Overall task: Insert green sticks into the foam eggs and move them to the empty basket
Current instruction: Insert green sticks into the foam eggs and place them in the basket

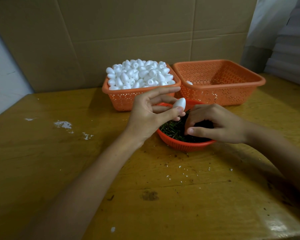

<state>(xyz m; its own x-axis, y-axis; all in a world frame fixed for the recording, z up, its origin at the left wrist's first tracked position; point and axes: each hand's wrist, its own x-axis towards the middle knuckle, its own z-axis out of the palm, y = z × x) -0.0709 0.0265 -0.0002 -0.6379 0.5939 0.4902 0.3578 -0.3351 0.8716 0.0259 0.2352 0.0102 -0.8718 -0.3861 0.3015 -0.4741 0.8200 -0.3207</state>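
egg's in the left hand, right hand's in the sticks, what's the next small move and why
Probably: the right hand pinches one of the green sticks out of the round basket and lifts it toward the foam egg. The left hand holds that egg above the basket, while the right hand's fingers are curled down among the sticks; whether they grip one yet is hidden.

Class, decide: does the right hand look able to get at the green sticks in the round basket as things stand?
Probably yes. The right hand hangs over the round basket, fingertips down among the green sticks, and nothing covers them.
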